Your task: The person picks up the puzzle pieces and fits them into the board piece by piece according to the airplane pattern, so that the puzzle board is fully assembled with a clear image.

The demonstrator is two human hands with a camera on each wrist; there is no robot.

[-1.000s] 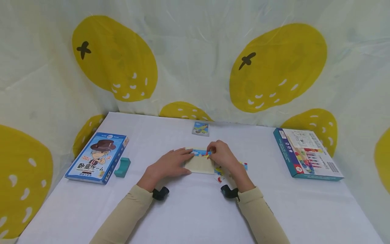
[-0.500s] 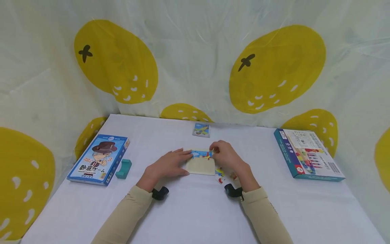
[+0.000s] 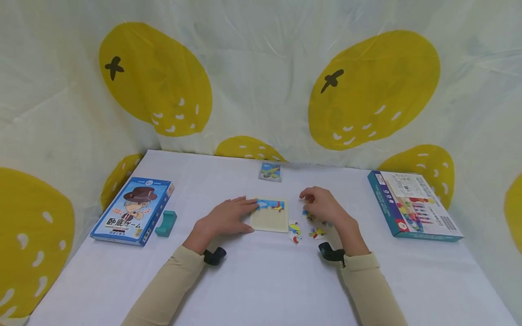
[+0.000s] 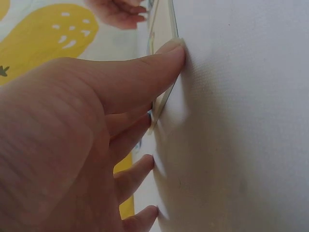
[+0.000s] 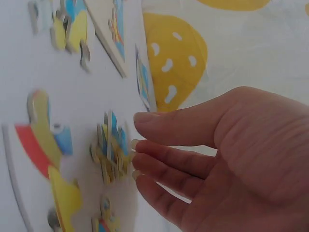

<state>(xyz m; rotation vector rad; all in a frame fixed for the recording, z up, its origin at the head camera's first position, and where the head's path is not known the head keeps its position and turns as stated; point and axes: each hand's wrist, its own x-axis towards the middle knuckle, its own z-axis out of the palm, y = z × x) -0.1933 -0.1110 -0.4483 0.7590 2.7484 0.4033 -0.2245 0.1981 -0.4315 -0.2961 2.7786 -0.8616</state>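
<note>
A shallow square puzzle board (image 3: 269, 221) lies mid-table, with a strip of joined sky-and-plane jigsaw pieces (image 3: 265, 205) along its far side and bare wood below. My left hand (image 3: 228, 219) rests at the board's left side; in the left wrist view its thumb (image 4: 169, 58) touches the board's edge and the other fingers spread out. To the right of the board, my right hand (image 3: 324, 207) hovers with loosely bent fingers and nothing between them. Just beyond its fingertips is a clump of jigsaw pieces (image 5: 111, 150). Other loose pieces (image 3: 294, 232) lie nearby, some partly hidden by the hand.
A small picture card (image 3: 270, 172) of a yellow plane lies behind the board. At left stand a blue game box (image 3: 130, 210) and a teal notched block (image 3: 166, 223). Another box (image 3: 420, 206) lies at the right. A fruit-patterned curtain (image 3: 261, 90) hangs behind the table.
My right hand has left the strip of pieces at the board's upper right and moved right, over the loose pieces. The left hand stays at the board.
</note>
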